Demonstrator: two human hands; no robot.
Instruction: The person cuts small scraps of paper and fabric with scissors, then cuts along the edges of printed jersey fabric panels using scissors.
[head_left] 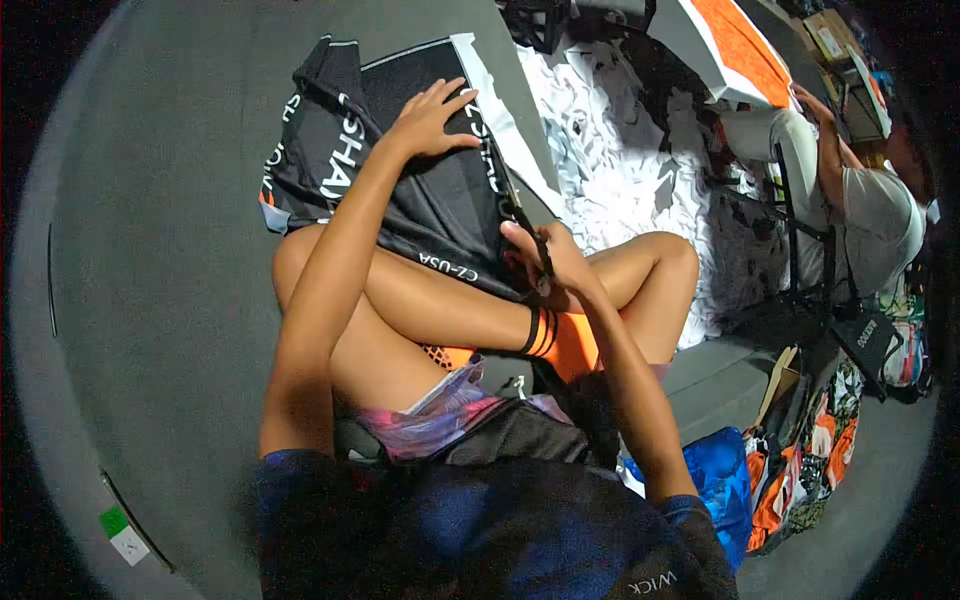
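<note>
While my left hand [432,122] lies palm down with fingers spread on the thin black fabric panel with white lettering [415,205], my right hand [552,262] is curled around dark-handled scissors [544,255], finger gap mostly hidden. Left fingers pinch nothing, just press near the lettered edge. Panel is on the grey padded floor [160,220] in front of my crossed legs [440,295], lower part touching them, left side bunched in folds. White strip of material [506,125] runs along its right edge, scissors beside the lettering there. Fabric looks light, limp, a bit slick, so it probably slides and wrinkles easily; best held flat by an open palm close to the edge, or pinched by the border. Scissors look stiff, best held by the handles. White scrap pile [640,210] off to the right, another person in a white shirt [880,215] beyond it
</note>
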